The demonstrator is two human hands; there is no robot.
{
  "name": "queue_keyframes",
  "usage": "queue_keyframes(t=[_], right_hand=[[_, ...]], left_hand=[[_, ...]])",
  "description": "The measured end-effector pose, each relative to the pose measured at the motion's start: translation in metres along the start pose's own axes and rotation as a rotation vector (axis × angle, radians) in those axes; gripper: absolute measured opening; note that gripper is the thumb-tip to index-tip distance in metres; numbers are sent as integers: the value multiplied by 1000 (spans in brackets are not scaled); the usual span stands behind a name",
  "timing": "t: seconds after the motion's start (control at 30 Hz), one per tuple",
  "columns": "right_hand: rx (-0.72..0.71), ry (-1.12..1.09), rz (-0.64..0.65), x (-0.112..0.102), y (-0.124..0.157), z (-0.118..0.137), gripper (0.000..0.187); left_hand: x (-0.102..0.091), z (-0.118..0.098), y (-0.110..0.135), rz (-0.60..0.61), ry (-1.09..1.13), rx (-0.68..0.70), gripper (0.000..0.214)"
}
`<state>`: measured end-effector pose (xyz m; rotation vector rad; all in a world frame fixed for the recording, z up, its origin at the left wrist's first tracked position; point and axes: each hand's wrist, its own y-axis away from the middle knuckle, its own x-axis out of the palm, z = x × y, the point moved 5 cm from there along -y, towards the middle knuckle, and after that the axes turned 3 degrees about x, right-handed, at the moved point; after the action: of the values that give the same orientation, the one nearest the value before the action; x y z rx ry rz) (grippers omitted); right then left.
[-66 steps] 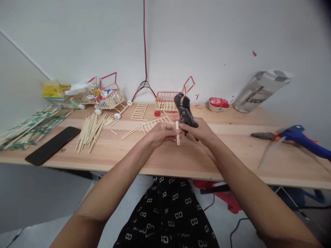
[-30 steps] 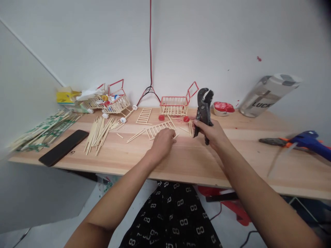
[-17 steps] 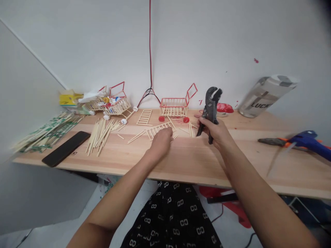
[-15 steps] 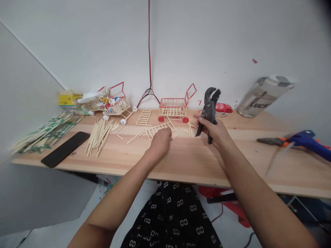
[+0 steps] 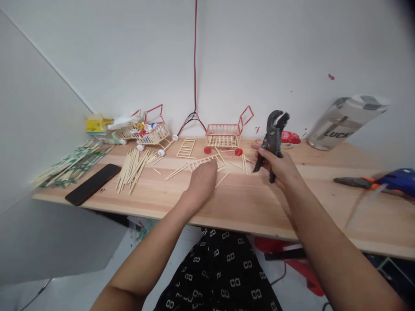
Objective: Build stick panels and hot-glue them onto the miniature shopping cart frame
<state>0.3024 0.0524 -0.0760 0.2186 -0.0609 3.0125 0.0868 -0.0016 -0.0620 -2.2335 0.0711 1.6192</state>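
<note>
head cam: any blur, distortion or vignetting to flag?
Head view: wide-angle bend tilts the bottle and curves the table edge; motion smear on the glue gun at right; dark vignette in the top-right corner; lighting soft, even, no glare; pliers fairly sharp.

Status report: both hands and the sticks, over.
Right hand grips black cutter, raised. Left hand flat on table near stick ladder. Loose stick beside it.
</note>
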Motion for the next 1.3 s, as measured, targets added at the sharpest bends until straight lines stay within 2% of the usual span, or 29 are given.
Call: queue_keyframes(t=[0.07, 0.17, 0.27, 0.37, 0.6, 0.8, 0.9, 1.03, 1.1, 1.23, 1.3], right_hand=[[-3, 22, -18, -2, -1, 0, 29], [-7, 40, -21, -3, -2, -2, 30], [-22, 61, -26, -5, -4, -4, 33], [-18, 56, -26, -6, -6, -8, 35], [5, 39, -13, -5, -6, -9, 35], [-14, 40, -22, -6, -6, -9, 31], [-20, 51, -28, -6, -7, -9, 29], [-12, 42, -31, -6, -7, -9, 28], [-9, 39, -37, -6, -6, -8, 27], [-17, 23, -19, -5, -5, -7, 31], [-21, 14, -18, -5, -5, -7, 32]], left_hand=[[-22, 19, 5, -63, 93, -27, 19], [-50, 66, 9, -131, 95, -161, 10], [-51, 109, 9, -11, 62, -295, 8], [-41, 128, 6, 117, 4, -297, 10], [-36, 132, 2, 207, -21, -263, 13], [-33, 133, -1, 238, -20, -274, 7], [-32, 136, -2, 207, -3, -286, 6], [-43, 145, 2, 100, 44, -321, 5], [-49, 149, 8, 38, 227, -346, 10], [-52, 147, 23, -73, 828, -379, 33], [-48, 141, 30, -111, 959, -391, 39]])
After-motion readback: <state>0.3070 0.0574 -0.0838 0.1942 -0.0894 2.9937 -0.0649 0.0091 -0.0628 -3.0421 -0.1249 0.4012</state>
